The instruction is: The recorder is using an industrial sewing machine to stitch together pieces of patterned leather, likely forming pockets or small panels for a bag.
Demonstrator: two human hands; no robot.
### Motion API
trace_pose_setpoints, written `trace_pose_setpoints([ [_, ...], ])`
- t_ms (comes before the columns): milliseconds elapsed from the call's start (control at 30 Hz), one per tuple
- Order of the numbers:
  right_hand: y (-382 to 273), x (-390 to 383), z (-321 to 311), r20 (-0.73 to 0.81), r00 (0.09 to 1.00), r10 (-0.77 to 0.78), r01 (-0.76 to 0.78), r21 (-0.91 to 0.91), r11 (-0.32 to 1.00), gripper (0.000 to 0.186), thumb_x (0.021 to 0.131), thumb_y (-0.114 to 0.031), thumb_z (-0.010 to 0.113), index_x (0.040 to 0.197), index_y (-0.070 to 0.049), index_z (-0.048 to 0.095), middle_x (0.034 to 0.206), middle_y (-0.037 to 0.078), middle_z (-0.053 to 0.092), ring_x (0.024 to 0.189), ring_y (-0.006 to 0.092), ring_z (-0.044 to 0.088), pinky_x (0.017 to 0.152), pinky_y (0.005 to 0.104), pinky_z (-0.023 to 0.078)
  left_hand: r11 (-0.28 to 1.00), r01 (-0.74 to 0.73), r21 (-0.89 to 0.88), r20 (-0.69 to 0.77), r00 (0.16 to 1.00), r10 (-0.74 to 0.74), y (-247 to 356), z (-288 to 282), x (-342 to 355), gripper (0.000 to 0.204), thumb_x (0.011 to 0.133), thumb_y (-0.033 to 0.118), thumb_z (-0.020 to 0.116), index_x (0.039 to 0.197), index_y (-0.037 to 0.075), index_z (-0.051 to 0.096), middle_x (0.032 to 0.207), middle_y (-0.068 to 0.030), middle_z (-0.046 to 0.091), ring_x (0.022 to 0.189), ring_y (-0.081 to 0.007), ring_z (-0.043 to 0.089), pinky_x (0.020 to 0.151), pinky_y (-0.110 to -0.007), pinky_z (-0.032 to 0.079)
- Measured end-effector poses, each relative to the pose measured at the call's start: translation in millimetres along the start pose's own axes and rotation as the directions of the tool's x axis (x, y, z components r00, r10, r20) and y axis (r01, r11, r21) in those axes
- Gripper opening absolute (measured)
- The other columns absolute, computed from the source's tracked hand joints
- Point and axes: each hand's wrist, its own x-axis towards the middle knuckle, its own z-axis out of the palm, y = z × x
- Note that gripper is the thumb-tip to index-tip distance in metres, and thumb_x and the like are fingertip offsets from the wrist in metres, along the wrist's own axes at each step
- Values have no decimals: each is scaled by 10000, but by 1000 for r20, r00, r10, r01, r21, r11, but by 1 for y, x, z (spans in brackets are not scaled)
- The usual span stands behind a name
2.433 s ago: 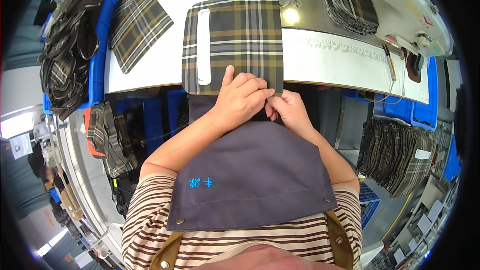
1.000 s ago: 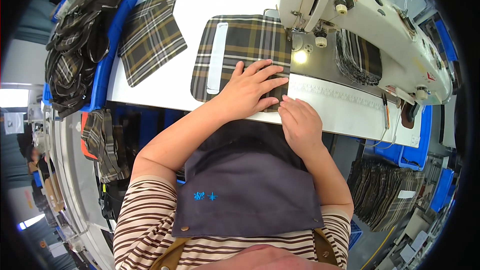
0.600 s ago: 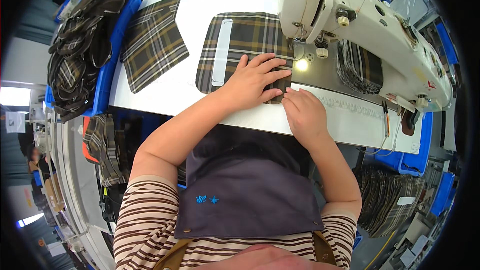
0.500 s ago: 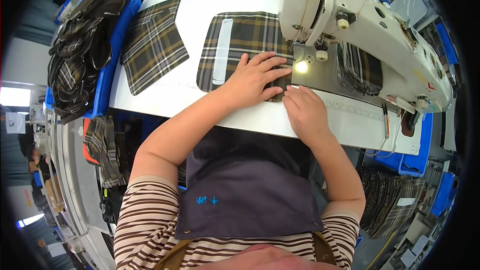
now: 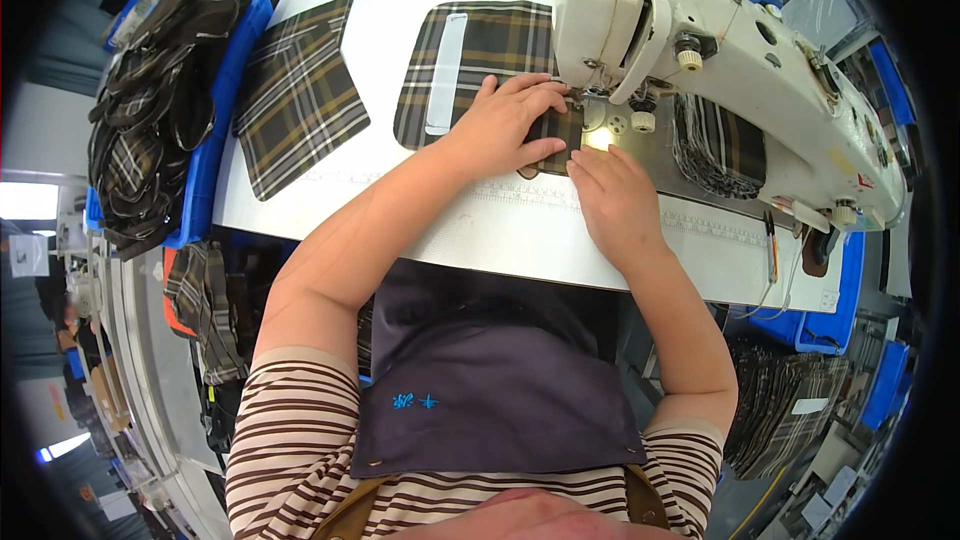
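A dark plaid fabric panel [image 5: 495,35] with a pale strip [image 5: 446,75] on it lies on the white table, its right edge under the sewing machine's [image 5: 600,20] needle area. My left hand [image 5: 505,125] rests flat on this panel with fingers spread, pressing near the edge by the presser foot. My right hand [image 5: 612,202] touches the near right corner of the panel with its fingertips, fingers stretched forward just below the lit needle plate [image 5: 618,125]. The needle itself is hard to make out.
Another plaid piece [image 5: 305,95] lies at the left, beside a blue bin [image 5: 232,90] heaped with dark plaid parts. Right of the needle sits a stack of plaid panels [image 5: 722,145]. A ruler strip [image 5: 715,225] runs along the table's near side, with orange-handled snips [image 5: 771,245] at its right end.
The plaid panel has moved away from me, further along under the machine. My left hand has gone forward with it; my right fingertips have shifted slightly forward along its edge.
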Motion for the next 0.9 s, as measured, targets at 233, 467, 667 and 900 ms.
trace_pose_setpoints([
  [233, 3, 5, -1, 24, 987, 162, -162, -5, 987, 305, 848, -132, 761, 1125, -13, 715, 1104, 116, 653, 1129, 299, 621, 991, 452, 499, 999, 37, 23, 23, 999, -38, -12, -4, 21, 382, 910, 334, 761, 1183, 116, 607, 1390, -67, 629, 1461, -277, 433, 1084, -590, 344],
  [467, 1, 5, -2, 66, 961, 269, -263, -90, 961, 495, 844, -269, 811, 1271, -50, 688, 1120, 118, 582, 1107, 326, 541, 1006, 449, 449, 983, 6, 181, 34, 999, -13, -30, 0, 37, 450, 965, 444, 656, 1300, 144, 675, 1484, -18, 552, 1468, -253, 397, 1080, -653, 343],
  [667, 1, 3, -3, 64, 958, 281, -275, -92, 957, 507, 852, -303, 808, 1287, -74, 686, 1138, 128, 586, 1134, 334, 542, 1030, 467, 444, 983, 52, 174, 36, 998, -59, -43, 1, 51, 452, 974, 470, 632, 1333, 200, 683, 1519, -14, 532, 1477, -252, 384, 1110, -647, 320],
  [900, 2, 0, 0, 54, 955, 293, -289, -78, 954, 484, 869, -298, 796, 1285, -78, 684, 1183, 127, 589, 1181, 332, 550, 1047, 472, 443, 973, 97, 207, 21, 994, -104, -45, 2, 56, 487, 974, 476, 623, 1395, 231, 644, 1560, -11, 506, 1490, -250, 376, 1131, -635, 308],
])
